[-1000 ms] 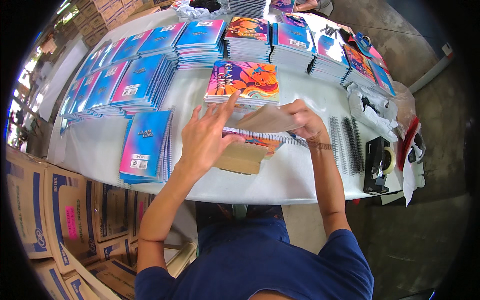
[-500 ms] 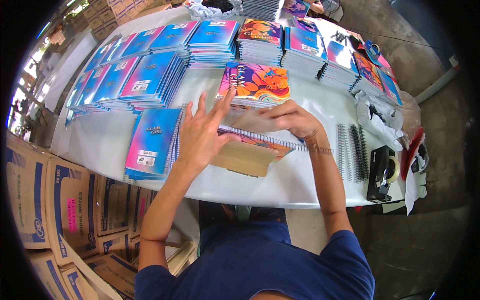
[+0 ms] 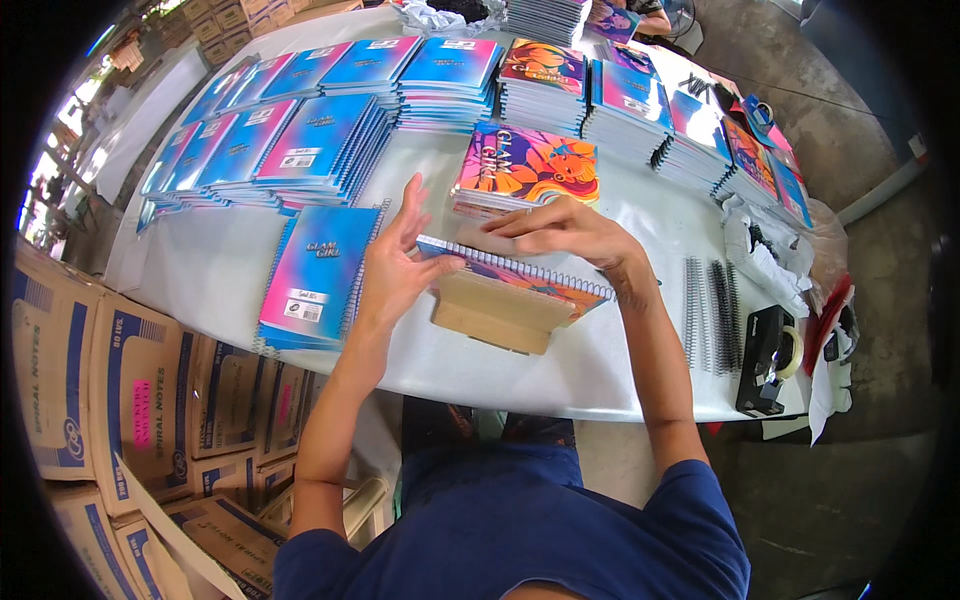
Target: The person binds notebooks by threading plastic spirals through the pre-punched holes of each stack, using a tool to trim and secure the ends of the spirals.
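Note:
A spiral notebook (image 3: 575, 292) with a colourful illustrated cover stands tilted in front of me, its bound edge upward. A wire coil (image 3: 535, 270) runs along that edge. My left hand (image 3: 393, 268) grips the notebook's left end, thumb on the near side and fingers raised behind. My right hand (image 3: 575, 232) is bent over the coil from the far side; its fingertips are partly smeared by motion, so its grip is unclear. Against the notebook's near side is a brown cardboard piece (image 3: 490, 315). Just beyond lies a stack of illustrated notebooks (image 3: 530, 165).
Blue-pink notebook stacks (image 3: 325, 145) line the table's far and left sides, with another stack (image 3: 315, 265) beside my left arm. Loose wire coils (image 3: 712, 310) and a tape dispenser (image 3: 768, 360) lie right. Cardboard boxes (image 3: 150, 410) stand lower left. Another person's arm (image 3: 655, 20) shows far off.
The coil's free end, which stuck out past my right wrist, now reaches only about the notebook's right end. My right fingers have shifted along the bound edge. The whole view has shifted slightly.

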{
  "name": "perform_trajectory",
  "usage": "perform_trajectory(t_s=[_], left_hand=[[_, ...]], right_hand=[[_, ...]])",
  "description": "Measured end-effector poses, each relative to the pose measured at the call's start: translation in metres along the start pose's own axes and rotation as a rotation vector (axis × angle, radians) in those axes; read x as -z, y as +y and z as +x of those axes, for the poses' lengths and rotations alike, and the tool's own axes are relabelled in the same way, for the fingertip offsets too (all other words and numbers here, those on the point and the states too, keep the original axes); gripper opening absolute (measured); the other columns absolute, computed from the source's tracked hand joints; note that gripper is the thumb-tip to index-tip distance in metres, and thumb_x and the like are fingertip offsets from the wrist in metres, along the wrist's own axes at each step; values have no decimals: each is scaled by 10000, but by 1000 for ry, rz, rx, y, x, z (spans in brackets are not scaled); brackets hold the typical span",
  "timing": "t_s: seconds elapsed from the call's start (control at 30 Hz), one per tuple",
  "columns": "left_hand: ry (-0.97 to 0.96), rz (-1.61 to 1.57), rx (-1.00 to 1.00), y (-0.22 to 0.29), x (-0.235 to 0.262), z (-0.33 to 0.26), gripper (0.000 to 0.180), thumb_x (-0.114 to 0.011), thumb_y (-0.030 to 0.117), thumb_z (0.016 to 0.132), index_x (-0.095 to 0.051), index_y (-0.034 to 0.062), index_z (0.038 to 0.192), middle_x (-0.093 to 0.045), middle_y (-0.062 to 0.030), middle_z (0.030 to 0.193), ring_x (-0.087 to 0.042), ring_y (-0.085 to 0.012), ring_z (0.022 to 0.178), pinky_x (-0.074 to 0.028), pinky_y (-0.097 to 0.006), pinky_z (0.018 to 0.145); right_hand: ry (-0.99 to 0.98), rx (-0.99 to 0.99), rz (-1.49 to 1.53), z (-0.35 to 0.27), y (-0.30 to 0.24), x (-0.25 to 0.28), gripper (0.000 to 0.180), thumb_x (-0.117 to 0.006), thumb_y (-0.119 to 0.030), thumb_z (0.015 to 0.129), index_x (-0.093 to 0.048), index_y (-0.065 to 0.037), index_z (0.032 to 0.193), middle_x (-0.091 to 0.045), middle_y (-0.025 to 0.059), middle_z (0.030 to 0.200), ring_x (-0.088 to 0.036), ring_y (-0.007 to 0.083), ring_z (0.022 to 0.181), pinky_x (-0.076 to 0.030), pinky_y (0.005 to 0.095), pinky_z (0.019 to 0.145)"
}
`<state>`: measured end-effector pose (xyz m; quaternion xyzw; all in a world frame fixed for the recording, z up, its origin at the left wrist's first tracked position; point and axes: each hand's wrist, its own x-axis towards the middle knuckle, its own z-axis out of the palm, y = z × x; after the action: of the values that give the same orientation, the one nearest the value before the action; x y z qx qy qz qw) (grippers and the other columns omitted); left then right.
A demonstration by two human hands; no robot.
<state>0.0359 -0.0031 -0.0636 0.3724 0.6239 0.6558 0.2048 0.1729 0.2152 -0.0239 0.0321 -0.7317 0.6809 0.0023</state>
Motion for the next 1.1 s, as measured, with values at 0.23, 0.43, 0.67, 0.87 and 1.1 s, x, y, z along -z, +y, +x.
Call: perform_trajectory(t_s=[0.23,0.43,0.67,0.87,1.1], left_hand=[[13,-174,25,-7,3,2,1071,-813,-50,661,-230,203,1523,-354,-185,1497,-446,-322,1305,-520,-384,975],[0,-184,75,-2,2,1,1009,-763,-106,706,-237,166,1522,-358,-179,1500,-487,-293,1271,-527,-331,937],[-320,-109,-6,-23,17,17,669,-638,369,916,-406,8,1430,-509,-164,1385,-551,-175,1149,-465,-321,949],[-266,-142,-20,29,6,39,494,-591,427,942,-634,39,1245,-659,-86,1198,-571,-82,1068,-477,-241,840],[14,-56,-334,121,9,15,457,-653,281,898,-606,19,1270,-586,-114,1326,-532,-186,1228,-471,-280,912]], right_hand=[[43,81,-66,5,-10,-4,403,-716,-276,838,-695,48,1075,-676,162,1150,-619,227,1063,-442,337,961],[-4,105,-201,17,-8,-6,434,-708,-305,835,-687,13,1130,-695,128,1112,-618,203,1054,-452,323,938],[403,75,-331,-52,-25,27,473,-657,-352,849,-673,-5,1171,-684,126,1099,-596,181,1010,-433,310,921],[922,-50,-763,-138,63,105,355,-710,-201,833,-683,15,1113,-627,208,1207,-609,261,1089,-460,307,921],[865,-176,-1348,-165,99,38,402,-706,-271,821,-651,-117,1188,-563,189,1244,-496,339,1201,-351,470,1005]])
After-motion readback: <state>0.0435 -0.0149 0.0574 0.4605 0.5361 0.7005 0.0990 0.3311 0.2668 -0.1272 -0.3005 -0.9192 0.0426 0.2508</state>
